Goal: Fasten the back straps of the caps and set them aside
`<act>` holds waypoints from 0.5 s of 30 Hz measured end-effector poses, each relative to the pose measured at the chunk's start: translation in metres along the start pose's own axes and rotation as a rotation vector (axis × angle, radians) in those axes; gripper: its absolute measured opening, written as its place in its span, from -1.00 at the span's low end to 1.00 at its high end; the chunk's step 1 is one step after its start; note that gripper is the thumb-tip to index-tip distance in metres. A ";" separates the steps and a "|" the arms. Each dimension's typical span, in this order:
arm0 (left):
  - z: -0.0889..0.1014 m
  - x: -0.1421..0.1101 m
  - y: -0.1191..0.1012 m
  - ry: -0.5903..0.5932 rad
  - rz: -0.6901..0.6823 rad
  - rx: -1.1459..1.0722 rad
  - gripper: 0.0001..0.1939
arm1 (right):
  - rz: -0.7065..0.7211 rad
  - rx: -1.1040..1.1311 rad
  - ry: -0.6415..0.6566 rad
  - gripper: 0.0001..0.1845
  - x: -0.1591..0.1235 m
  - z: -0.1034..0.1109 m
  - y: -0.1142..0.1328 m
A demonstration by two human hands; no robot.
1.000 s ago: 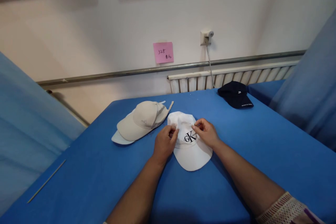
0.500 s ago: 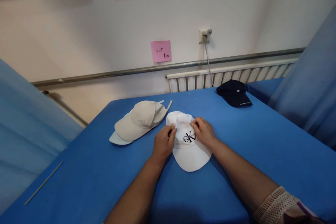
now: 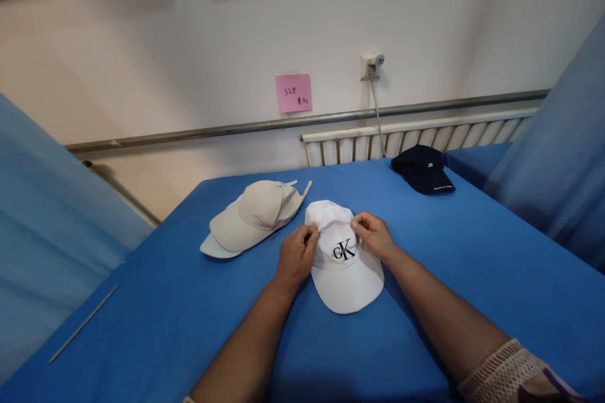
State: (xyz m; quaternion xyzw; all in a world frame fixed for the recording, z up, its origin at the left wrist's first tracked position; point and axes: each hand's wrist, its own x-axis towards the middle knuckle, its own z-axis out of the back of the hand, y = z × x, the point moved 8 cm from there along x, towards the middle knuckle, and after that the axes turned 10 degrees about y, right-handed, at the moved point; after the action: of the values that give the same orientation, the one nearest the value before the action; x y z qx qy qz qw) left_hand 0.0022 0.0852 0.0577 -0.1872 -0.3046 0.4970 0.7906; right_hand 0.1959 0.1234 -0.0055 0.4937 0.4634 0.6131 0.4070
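A white baseball cap [image 3: 347, 286] with black lettering on its front rests on the blue-covered table, brim toward me. My left hand [image 3: 297, 253] pinches the left side of its crown between thumb and fingers. On the opposite side of the crown, my right hand [image 3: 374, 236] pinches the fabric too. The crown looks a little creased between the two hands. Left of it lies a beige cap [image 3: 258, 211], stacked over a pale cap [image 3: 218, 248] whose brim peeks out beneath.
A dark navy cap [image 3: 421, 167] sits at the table's far right. A thin stick [image 3: 84, 322] lies near the left edge. Behind the table [image 3: 165, 302] run a metal rail [image 3: 212, 131] and a radiator [image 3: 345, 146]. Blue curtains [image 3: 42, 252] hang at both sides.
Both hands keep their pinch on the white cap's crown, the right one slightly farther from the left. The whole view has shifted a little; the other caps stay put.
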 end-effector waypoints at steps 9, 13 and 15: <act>0.003 -0.001 0.003 -0.040 0.016 -0.003 -0.77 | -0.007 0.157 0.073 -0.69 -0.001 -0.004 0.000; 0.012 -0.003 0.011 -0.155 0.047 -0.043 -0.82 | -0.017 0.183 0.066 -0.66 -0.001 -0.002 -0.002; 0.014 -0.003 0.017 -0.195 0.072 -0.047 -0.83 | -0.022 0.183 0.058 -0.66 -0.001 0.000 -0.004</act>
State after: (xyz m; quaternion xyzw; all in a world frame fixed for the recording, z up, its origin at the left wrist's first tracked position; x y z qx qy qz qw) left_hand -0.0196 0.0898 0.0570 -0.1674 -0.3848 0.5335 0.7343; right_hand 0.1959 0.1235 -0.0093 0.5055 0.5346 0.5778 0.3532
